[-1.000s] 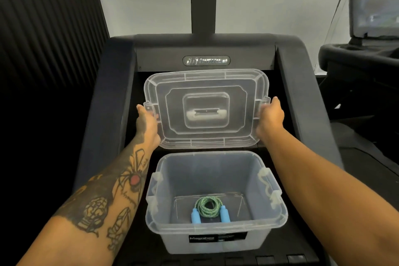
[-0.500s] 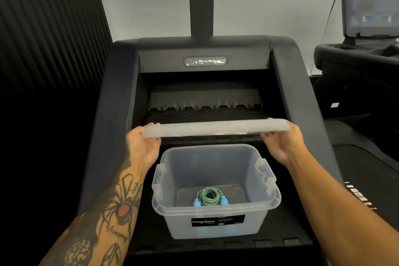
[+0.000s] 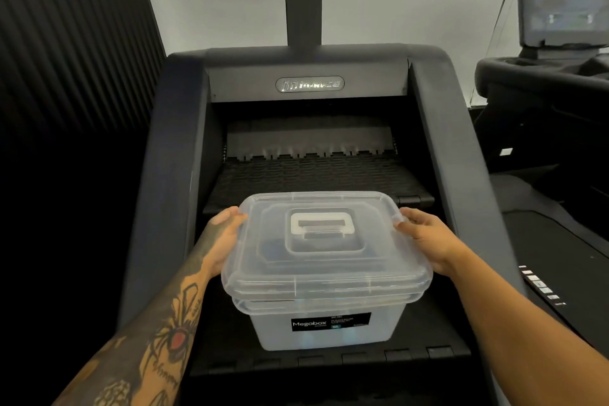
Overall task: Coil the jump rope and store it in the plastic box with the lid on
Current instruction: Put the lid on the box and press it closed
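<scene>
The clear plastic box with a black Megabox label stands on a black machine step. Its clear lid, with a white handle in the middle, lies flat on top of the box. My left hand grips the lid's left edge and my right hand grips its right edge. The jump rope is inside, hidden by the cloudy lid; only faint blue blurs show through the front wall.
The box sits between the tall dark side rails of a stair machine, with a grated step behind it. A second machine with a screen stands at the right. A dark slatted wall fills the left.
The lid was held up facing me, then turned flat above the box, and now it has come down onto the box's rim. Both hands still hold its sides.
</scene>
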`<state>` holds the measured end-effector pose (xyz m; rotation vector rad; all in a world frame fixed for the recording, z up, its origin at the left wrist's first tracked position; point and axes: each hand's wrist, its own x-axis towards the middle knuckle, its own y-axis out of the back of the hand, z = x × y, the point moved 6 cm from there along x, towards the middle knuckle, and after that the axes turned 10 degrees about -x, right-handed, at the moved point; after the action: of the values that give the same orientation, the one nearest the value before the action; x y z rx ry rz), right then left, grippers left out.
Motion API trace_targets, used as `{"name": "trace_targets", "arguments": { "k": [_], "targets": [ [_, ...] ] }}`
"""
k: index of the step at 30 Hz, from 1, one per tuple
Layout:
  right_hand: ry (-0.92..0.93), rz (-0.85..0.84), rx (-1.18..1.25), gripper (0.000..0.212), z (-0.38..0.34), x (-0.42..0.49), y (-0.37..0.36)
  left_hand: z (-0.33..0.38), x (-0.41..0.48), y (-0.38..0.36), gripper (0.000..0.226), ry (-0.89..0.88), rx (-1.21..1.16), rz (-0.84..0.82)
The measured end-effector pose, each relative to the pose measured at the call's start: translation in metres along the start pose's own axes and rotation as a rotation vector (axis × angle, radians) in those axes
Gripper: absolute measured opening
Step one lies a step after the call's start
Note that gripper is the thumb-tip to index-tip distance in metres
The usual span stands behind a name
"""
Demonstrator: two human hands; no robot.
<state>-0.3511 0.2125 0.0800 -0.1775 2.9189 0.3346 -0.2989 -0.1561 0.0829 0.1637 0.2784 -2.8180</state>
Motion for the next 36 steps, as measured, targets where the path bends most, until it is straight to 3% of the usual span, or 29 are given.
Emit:
{"name": "trace_targets", "arguments": {
  "k": [4, 10, 18, 27, 31, 34, 36],
  "targets": [
    [-0.003, 0.033, -0.118, 0.050, 0.002, 0.008, -0.005, -0.007, 0.000, -0.002, 0.017, -0.014, 0.011, -0.035],
    [-0.007, 0.021, -0.243, 0.028, 0.006, 0.014, -0.011, -0.021, 0.005, -0.004, 0.022, -0.014, 0.074, -0.025],
    [-0.038, -0.006, -0.395, 0.039, 0.007, 0.017, -0.017, -0.034, 0.010, 0.004, 0.019, 0.012, 0.208, -0.035],
    [-0.054, 0.032, -0.698, 0.033, 0.015, 0.026, -0.022, -0.041, 0.017, 0.002, 0.021, 0.060, 0.304, -0.056],
    [-0.097, 0.031, -0.797, 0.048, 0.017, 0.030, -0.023, -0.042, 0.015, 0.000, 0.033, 0.075, 0.377, -0.021],
    [-0.134, 0.028, -0.772, 0.051, 0.017, 0.030, -0.023, -0.053, 0.010, 0.009, 0.057, 0.189, 0.278, 0.070],
    [-0.154, 0.038, -0.720, 0.053, 0.018, 0.030, -0.022, -0.068, 0.009, 0.010, 0.055, 0.333, 0.090, -0.010]
  ]
}}
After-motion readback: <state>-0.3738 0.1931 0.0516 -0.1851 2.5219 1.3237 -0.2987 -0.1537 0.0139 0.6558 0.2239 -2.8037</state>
